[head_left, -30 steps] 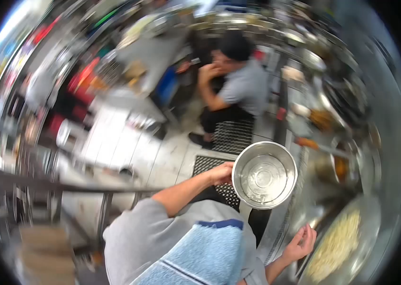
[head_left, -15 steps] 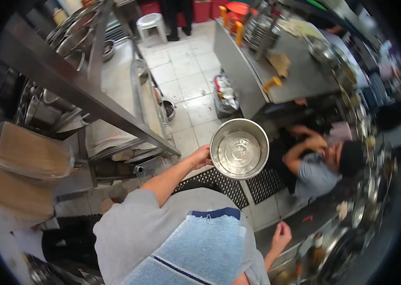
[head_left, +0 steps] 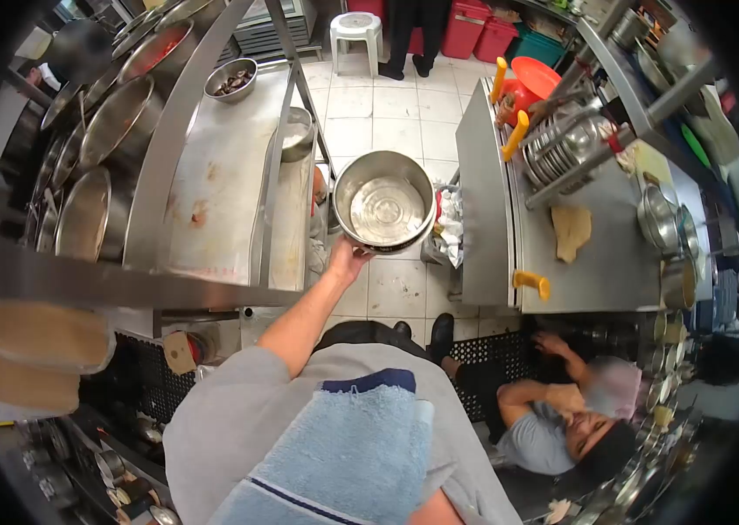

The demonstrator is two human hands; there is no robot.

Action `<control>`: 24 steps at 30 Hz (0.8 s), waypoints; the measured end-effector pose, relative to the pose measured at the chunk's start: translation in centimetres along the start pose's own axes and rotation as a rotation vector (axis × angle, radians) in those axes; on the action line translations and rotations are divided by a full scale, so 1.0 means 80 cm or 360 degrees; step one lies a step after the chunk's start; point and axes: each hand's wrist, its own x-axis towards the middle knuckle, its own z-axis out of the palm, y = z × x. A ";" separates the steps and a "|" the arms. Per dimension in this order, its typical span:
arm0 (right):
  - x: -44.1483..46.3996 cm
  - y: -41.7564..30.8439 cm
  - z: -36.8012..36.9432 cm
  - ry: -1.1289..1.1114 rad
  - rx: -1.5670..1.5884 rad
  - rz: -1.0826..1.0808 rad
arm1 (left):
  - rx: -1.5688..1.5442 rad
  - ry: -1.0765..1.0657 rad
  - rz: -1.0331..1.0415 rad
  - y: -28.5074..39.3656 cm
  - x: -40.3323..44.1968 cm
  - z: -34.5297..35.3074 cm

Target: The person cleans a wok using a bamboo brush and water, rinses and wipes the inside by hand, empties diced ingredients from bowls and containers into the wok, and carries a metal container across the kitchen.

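Note:
My left hand (head_left: 348,261) grips a round, shiny metal pot (head_left: 384,201) low on its near side, fingers wrapped at the wall. The pot is held out ahead of me at arm's length, its mouth tipped up toward the camera, and rings show on its bare bottom. Of my right side only a bit of the arm (head_left: 439,509) appears at the bottom edge; the hand itself is out of the picture. A blue towel (head_left: 334,455) hangs over my grey shirt.
On the left, a metal shelf (head_left: 216,188) bears a bowl of dark pieces (head_left: 231,80). To the right is a steel counter (head_left: 597,271) with yellow handles. A person in grey (head_left: 540,442) is close at my right. A white stool (head_left: 356,35) stands on the tiled floor ahead.
My view has turned and moved forward between shelf and counter. The pot, still in my left hand, is farther ahead. My right hand has left the view.

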 end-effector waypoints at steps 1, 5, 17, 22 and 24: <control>0.022 -0.015 -0.003 -0.0024 0.0003 -0.0018 | -0.0068 0.0056 0.0053 0.010 0.028 0.011; 0.101 -0.083 -0.015 -0.0088 -0.0043 -0.0080 | -0.0197 0.0132 0.0162 0.022 0.126 0.021; 0.291 -0.405 0.089 -0.0129 0.0038 -0.0027 | -0.0229 0.0254 -0.0054 0.154 0.435 0.062; 0.329 -0.556 0.144 -0.0117 0.0314 -0.0261 | -0.0216 0.0323 -0.0074 0.225 0.536 0.098; 0.355 -0.632 0.141 -0.0106 0.0453 -0.0410 | -0.0257 0.0344 -0.0083 0.250 0.577 0.107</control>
